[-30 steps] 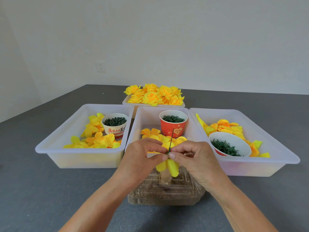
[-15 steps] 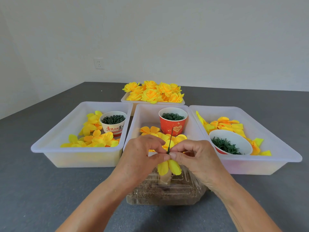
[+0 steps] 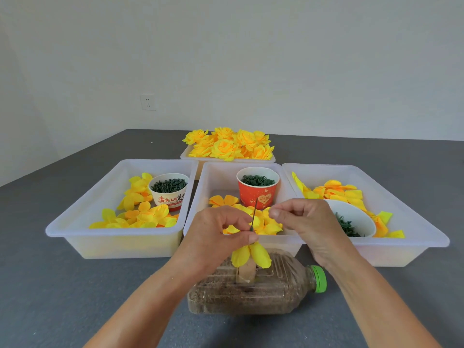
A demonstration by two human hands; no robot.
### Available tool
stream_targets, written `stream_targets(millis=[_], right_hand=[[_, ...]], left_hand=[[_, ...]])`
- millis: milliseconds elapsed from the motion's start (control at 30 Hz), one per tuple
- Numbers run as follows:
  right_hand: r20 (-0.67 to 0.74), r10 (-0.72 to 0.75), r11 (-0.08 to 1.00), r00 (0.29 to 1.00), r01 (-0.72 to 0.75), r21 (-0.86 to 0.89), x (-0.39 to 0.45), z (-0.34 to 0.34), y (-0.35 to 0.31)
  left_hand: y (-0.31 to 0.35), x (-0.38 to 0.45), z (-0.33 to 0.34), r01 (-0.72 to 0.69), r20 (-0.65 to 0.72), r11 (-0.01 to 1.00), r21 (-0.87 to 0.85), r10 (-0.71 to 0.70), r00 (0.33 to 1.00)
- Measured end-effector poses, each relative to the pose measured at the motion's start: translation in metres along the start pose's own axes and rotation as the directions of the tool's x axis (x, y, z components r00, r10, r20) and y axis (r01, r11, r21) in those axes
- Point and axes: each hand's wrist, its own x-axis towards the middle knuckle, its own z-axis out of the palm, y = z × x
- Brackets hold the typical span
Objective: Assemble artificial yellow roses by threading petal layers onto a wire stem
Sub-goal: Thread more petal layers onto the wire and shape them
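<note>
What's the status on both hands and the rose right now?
Left hand pinches wire stem above yellow petal layer. Right hand off the stem, fingertips pinched, contents unclear. Nothing in the way.

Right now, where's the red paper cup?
In the head view, the red paper cup stands at the back of the middle bin, just beyond the wire stem and in front of the finished roses.

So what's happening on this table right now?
A person is building a fabric rose. The left hand pinches a thin green wire stem with yellow petals hanging below the fingers, above a plastic bottle lying on its side. The right hand hovers beside the wire, fingertips pinched, apart from it. Trays of loose petals sit behind; finished roses fill the far tray.
</note>
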Motion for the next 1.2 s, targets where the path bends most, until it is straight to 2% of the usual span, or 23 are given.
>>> stream_targets(millis=[133, 267, 333, 400, 500, 667, 733, 833, 900, 967, 1000, 1100, 1133, 1200], right_hand=[[-0.019, 0.029, 0.986, 0.999, -0.032, -0.164, 0.03, 0.001, 0.011], [0.04, 0.112, 0.905, 0.993, -0.085, -0.418, 0.06, 0.013, 0.023], [0.133, 0.153, 0.805, 0.979, -0.045, -0.592, 0.072, 0.023, 0.027], [0.197, 0.222, 0.655, 0.955, 0.004, -0.755, 0.08, 0.034, 0.028], [0.136, 0.267, 0.548, 0.954, -0.034, -0.836, 0.088, 0.043, 0.034], [0.091, 0.291, 0.491, 0.952, -0.067, -0.868, 0.093, 0.05, 0.043], [0.097, 0.267, 0.521, 0.959, -0.059, -0.852, 0.095, 0.048, 0.045], [0.051, 0.257, 0.72, 0.965, -0.156, -0.677, 0.098, 0.04, 0.046], [0.0, 0.203, 0.808, 0.979, -0.167, -0.565, 0.098, 0.035, 0.045], [-0.064, 0.15, 0.849, 0.987, -0.162, -0.503, 0.097, 0.031, 0.044], [-0.088, 0.13, 0.867, 0.988, -0.156, -0.474, 0.095, 0.03, 0.044], [-0.081, 0.082, 0.915, 0.993, -0.107, -0.389, 0.088, 0.031, 0.043], [-0.059, 0.08, 0.938, 0.995, -0.096, -0.334, 0.085, 0.032, 0.042], [0.006, 0.076, 0.98, 0.997, -0.073, -0.182, 0.079, 0.034, 0.039]], left_hand=[[-0.001, 0.001, -0.002, 0.066, 0.031, 0.995, -0.072, -0.064, 0.997], [0.001, 0.001, -0.005, 0.116, 0.061, 0.977, -0.18, -0.107, 0.992], [0.001, 0.001, -0.008, 0.127, 0.101, 0.967, -0.219, -0.107, 0.989], [0.0, 0.002, -0.011, 0.136, 0.144, 0.963, -0.234, -0.104, 0.984], [0.001, 0.003, -0.012, 0.142, 0.181, 0.96, -0.242, -0.099, 0.979], [0.002, 0.006, -0.014, 0.13, 0.211, 0.96, -0.248, -0.077, 0.974], [0.001, 0.006, -0.014, 0.124, 0.22, 0.962, -0.244, -0.069, 0.973], [-0.002, 0.007, -0.018, 0.123, 0.233, 0.958, -0.258, -0.062, 0.971], [-0.004, 0.01, -0.024, 0.112, 0.224, 0.953, -0.281, -0.049, 0.973], [-0.009, 0.019, -0.028, 0.11, 0.126, 0.957, -0.268, -0.078, 0.989], [-0.012, 0.026, -0.029, 0.116, 0.03, 0.962, -0.247, -0.112, 0.993], [-0.02, 0.049, -0.029, 0.154, -0.274, 0.984, -0.093, -0.174, 0.946], [-0.022, 0.055, -0.027, 0.185, -0.32, 0.983, -0.017, -0.181, 0.93], [-0.022, 0.066, -0.026, 0.243, -0.316, 0.967, 0.074, -0.209, 0.925]])
